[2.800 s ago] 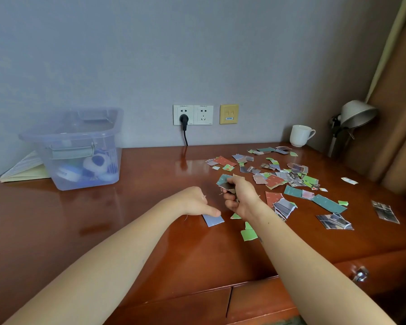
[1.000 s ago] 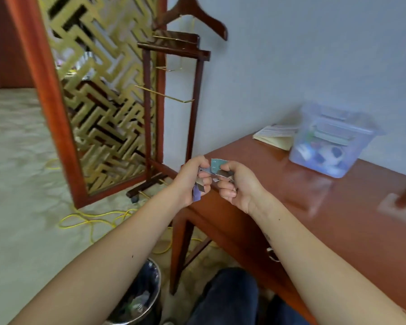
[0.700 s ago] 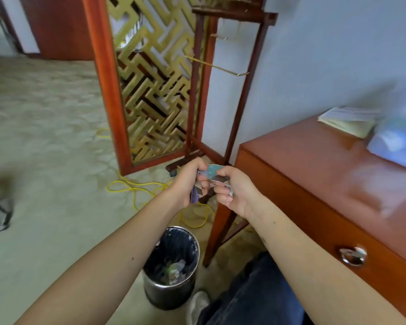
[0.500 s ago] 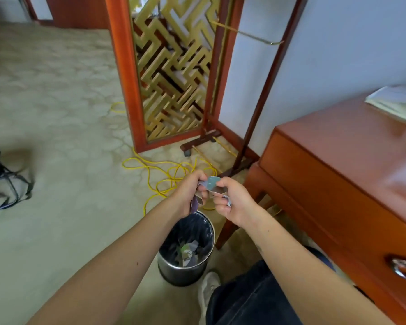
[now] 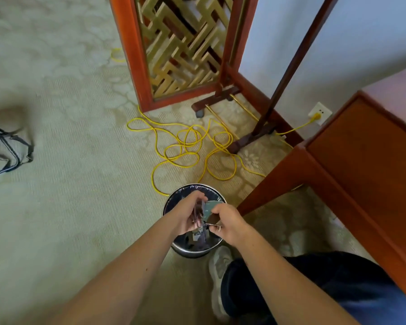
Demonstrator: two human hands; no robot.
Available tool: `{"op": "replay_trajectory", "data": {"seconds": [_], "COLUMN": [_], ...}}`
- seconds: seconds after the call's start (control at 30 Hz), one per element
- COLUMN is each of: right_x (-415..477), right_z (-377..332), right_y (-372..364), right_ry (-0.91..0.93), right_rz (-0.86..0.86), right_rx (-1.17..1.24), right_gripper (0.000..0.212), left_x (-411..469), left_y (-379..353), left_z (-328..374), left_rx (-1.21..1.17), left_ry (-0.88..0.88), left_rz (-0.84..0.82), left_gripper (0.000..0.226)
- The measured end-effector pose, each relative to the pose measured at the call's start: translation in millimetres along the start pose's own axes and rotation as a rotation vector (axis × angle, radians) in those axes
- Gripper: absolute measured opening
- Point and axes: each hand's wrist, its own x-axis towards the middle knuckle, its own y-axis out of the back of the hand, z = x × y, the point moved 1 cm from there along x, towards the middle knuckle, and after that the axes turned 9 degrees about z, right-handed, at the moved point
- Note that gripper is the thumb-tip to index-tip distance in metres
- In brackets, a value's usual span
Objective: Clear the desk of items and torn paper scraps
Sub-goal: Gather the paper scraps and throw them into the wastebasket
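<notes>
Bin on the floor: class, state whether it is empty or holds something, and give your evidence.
Holds something: paper scraps lie inside the bin, pale against its dark inside.

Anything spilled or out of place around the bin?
No spill visible: the paper scraps are held over the bin. Only oddity: a yellow cable lies in tangled loops on the carpet beyond the bin, plugged into the wall socket.

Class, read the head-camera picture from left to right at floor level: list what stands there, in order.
Strapped bag → waste bin → wooden desk. Left hand and right hand, gripping paper scraps, overlap the bin: omitted.
</notes>
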Motion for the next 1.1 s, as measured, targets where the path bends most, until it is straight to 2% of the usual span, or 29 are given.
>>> {"op": "replay_trajectory", "data": {"seconds": [0.13, 0.23, 0.33, 0.4, 0.5, 0.67, 0.83, 0.93, 1.1], "right_x": [18, 17, 18, 22, 21, 4, -32, -62, -118], "right_z": [6, 1, -4, -4, -5, -14, -36, -53, -80], "right_y": [-1, 2, 10, 11, 14, 19, 30, 39, 64], "right_ry": [-0.103, -0.176, -0.176, -0.174, -0.118, 0.079, 0.298, 0.394, 0.523], "right_rz": [-0.057, -0.204, -0.182, -0.170, -0.124, -0.022, 0.017, -0.020, -0.014], "right_rx": [0.037, 0.028, -0.010, -0.010, 0.014, -0.060, 0.030, 0.130, 0.225], "right_gripper": [0.011, 0.031, 0.062, 0.068, 0.062, 0.034, 0.005, 0.004, 0.016], "left_x": [19, 20, 21, 23, 22, 5, -31, -67, -128], "left_y": [4, 4, 6, 7, 6, -8, -28, -44, -77], "left_z": [-3, 1, 4, 5, 2, 7, 27, 41, 63], "left_rx": [-0.027, -0.006, 0.104, 0.104, 0.133, 0.040, -0.027, -0.059, -0.021], "left_ry": [0.039, 0.070, 0.069, 0.047, -0.022, -0.163, -0.336, -0.435, -0.592], "left_rz": [0.051, 0.071, 0.126, 0.151, 0.188, 0.209, 0.185, 0.090, -0.023], "left_gripper": [0.021, 0.030, 0.058, 0.063, 0.054, 0.016, 0.009, 0.011, 0.014]}}
